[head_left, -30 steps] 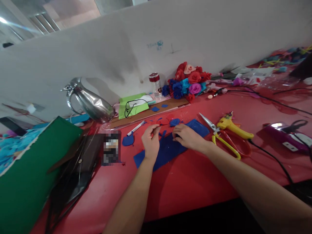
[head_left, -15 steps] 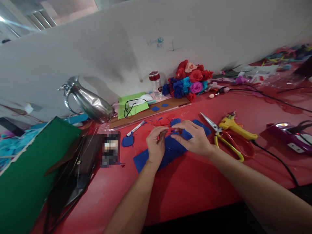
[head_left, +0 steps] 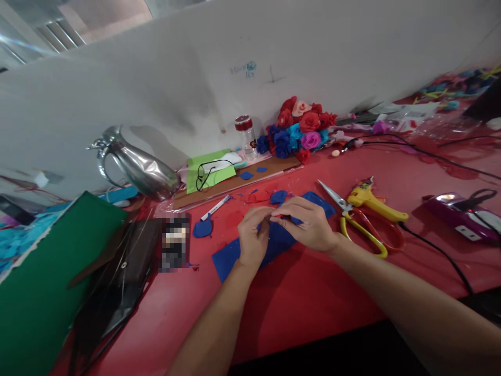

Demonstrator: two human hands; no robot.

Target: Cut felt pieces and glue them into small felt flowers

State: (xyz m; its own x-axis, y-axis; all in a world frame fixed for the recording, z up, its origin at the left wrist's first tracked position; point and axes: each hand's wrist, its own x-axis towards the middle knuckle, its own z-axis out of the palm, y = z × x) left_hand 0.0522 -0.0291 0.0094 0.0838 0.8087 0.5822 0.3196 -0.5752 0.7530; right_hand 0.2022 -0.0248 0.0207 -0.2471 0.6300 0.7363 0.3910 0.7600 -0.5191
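Over a blue sheet of foam or felt (head_left: 226,259), my two hands meet at the fingertips. My left hand (head_left: 252,237) is closed in a pinch, its palm side mostly turned from view. My right hand (head_left: 309,222) is also pinching, thumb and forefinger touching the left fingertips. Whatever lies between them is too small or hidden to name. Just beyond the fingers are a blue cut piece (head_left: 278,197) and red scraps (head_left: 258,196). To the left rest a rounded blue piece (head_left: 202,227) and a white marker (head_left: 215,208).
On the right lie scissors (head_left: 364,237), a yellow glue gun (head_left: 376,206) with its cord and a purple power strip (head_left: 462,219). A metal jug (head_left: 144,167), glasses (head_left: 200,177), a glass bottle (head_left: 247,140) and artificial roses (head_left: 309,122) line the wall. A dark bag (head_left: 133,250) sits left.
My right hand has moved left toward my left hand, so the fingertips that were apart now touch. The view has shifted slightly; the things on the table stay put.
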